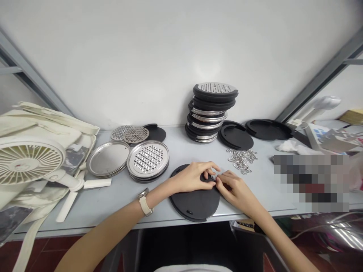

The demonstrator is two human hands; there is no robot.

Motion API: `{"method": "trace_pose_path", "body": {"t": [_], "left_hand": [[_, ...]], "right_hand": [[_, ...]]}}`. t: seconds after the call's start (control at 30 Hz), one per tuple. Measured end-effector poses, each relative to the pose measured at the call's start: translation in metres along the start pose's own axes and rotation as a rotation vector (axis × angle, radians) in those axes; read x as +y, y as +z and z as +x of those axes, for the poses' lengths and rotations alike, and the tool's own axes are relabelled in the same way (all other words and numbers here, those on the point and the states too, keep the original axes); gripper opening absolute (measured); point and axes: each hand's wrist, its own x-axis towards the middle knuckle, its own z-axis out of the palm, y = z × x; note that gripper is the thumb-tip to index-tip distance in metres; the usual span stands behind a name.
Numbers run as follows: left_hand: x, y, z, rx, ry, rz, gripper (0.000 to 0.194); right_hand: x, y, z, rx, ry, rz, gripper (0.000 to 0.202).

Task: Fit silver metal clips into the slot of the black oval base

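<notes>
A black round disc lies flat near the table's front edge, with small slots near its rim. My left hand rests over its upper right part, thumb and fingers closed around a small metal piece at the rim. Close against it, my right hand has its thumb and fingertips pinched at the same spot; what they hold is too small to make out. Just behind the hands lies a pile of metal clips. Left of the disc sits a stack topped by a round metal grater.
Shallow metal discs and perforated plates lie at the left. A tall stack of black and metal discs stands by the wall, with black trays to its right. A white fan and bag occupy the far left.
</notes>
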Motion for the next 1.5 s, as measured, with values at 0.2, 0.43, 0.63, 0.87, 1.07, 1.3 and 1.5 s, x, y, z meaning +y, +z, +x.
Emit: {"method": "trace_pose_path", "body": {"t": [0.2,0.43,0.63,0.87,1.07,1.3,1.5], "left_hand": [[-0.0009,-0.0001,-0.0005,0.016,-0.029,-0.051,0.041],[-0.0023,0.0009,0.0004,0.011,-0.076,-0.069,0.043],[-0.0018,0.0023,0.0014,0.038,-0.051,-0.042,0.037],[-0.0011,0.0023,0.0,0.086,0.04,0.034,0.031],[-0.0017,0.001,0.0009,0.043,-0.019,0.001,0.034],[-0.0051,0.0013,0.0014,0.034,-0.064,-0.113,0.036],[-0.0061,0.0013,0.0018,0.022,-0.097,-0.141,0.036]], "right_hand": [[0.0014,-0.0006,-0.0007,-0.043,0.033,0.057,0.036],[0.0048,-0.003,0.0,-0.087,0.029,0.165,0.035],[0.0031,-0.0042,0.0002,-0.058,0.038,0.174,0.033],[0.0025,-0.0043,-0.0007,-0.056,0.042,0.139,0.033],[0.0037,-0.0028,0.0001,-0.061,0.037,0.123,0.032],[0.0029,-0.003,-0.001,-0.05,0.017,0.122,0.029],[0.0059,-0.0016,-0.001,-0.085,0.026,0.152,0.031]]}}
